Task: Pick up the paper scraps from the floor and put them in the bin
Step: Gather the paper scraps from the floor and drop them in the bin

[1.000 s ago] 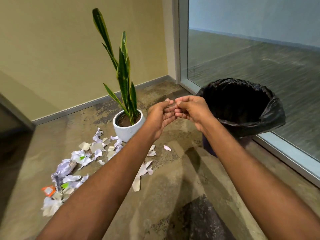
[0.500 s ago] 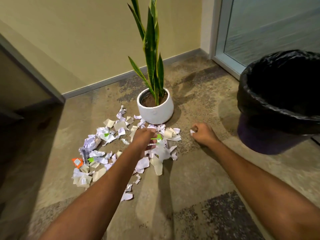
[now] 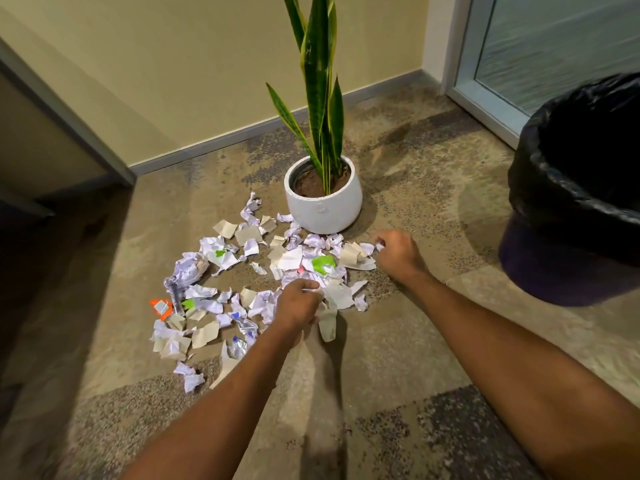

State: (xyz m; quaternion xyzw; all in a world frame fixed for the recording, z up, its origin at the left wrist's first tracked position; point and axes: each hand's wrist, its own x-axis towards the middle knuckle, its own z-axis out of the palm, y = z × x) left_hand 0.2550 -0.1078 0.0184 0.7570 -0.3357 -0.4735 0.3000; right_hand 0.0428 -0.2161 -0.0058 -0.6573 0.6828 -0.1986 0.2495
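**Two bare hands gathering torn paper from a carpeted floor**

Two bare forearms are reaching forward from the bottom edge, over a mottled tan and brown carpet (image 3: 381, 358).

The left hand (image 3: 298, 303) is hovering low over the near edge of the litter. Its fingers are curled under, and its fingertips are pinching a thin white scrap (image 3: 311, 290).

The paper scraps (image 3: 221, 258) are lying scattered on the carpet in a loose patch, mostly to the left of and beyond that hand. Most are white or beige, some crumpled and some flat. An orange piece (image 3: 160, 308) is sitting at the patch's left edge, and a bright green piece (image 3: 322, 263) is lying near the middle, between the two hands.

Slightly farther away, the right hand (image 3: 398, 252) is resting at the right edge of the patch. Its fingers are curled into a loose fist around a small crumpled white scrap (image 3: 380, 244).

Just behind the scraps, a round white pot (image 3: 323, 206) is standing upright, with a few scraps touching its base. It is holding a snake plant (image 3: 320, 81) with tall green, yellow-edged leaves.

To the right, well apart from the litter, the bin (image 3: 575, 202) is standing with a black bag lining it. Its inside is too dark to see into.

Beyond, a yellowish wall (image 3: 190, 64) is meeting the floor at a grey skirting, and a glass door (image 3: 554, 46) is filling the far right corner.
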